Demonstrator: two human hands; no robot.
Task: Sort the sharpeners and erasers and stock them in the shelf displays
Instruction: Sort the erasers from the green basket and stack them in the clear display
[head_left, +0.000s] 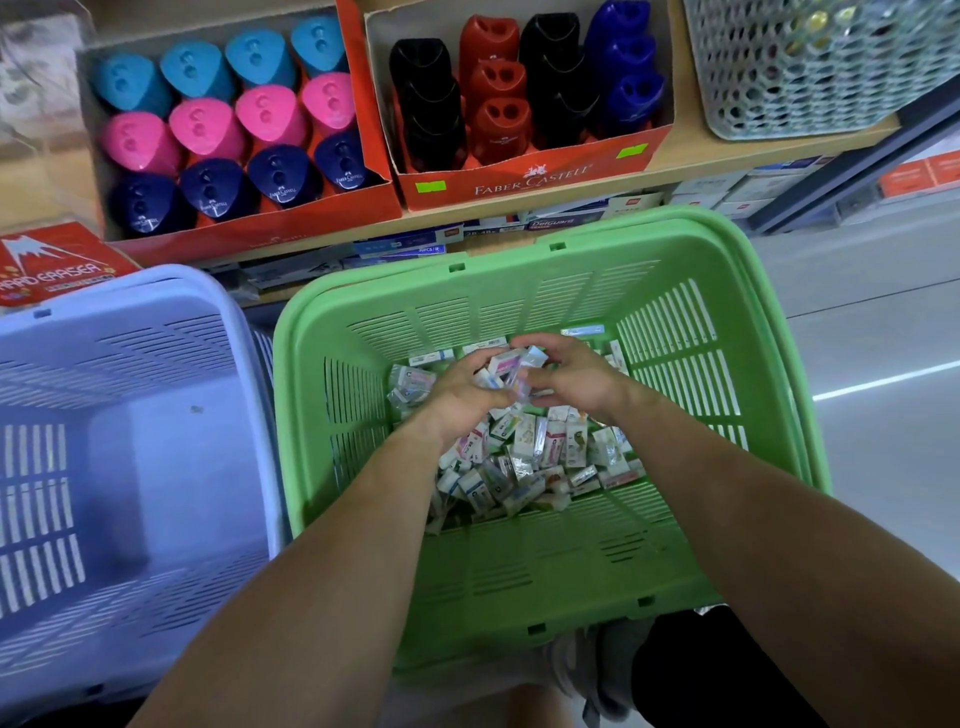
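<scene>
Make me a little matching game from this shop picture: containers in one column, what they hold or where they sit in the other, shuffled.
Containers:
1. green basket
2. left display box
3. right display box
4. grey mesh basket

Contents or place:
A. teal, pink and navy sharpeners
B. far right on the shelf
C. wrapped erasers
D. black, red and blue sharpeners

Pairs: 1-C, 2-A, 3-D, 4-B.

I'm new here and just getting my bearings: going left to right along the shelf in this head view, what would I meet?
red eraser box → box of teal, pink and navy sharpeners → Faber-Castell box of black, red and blue sharpeners → grey mesh basket
</scene>
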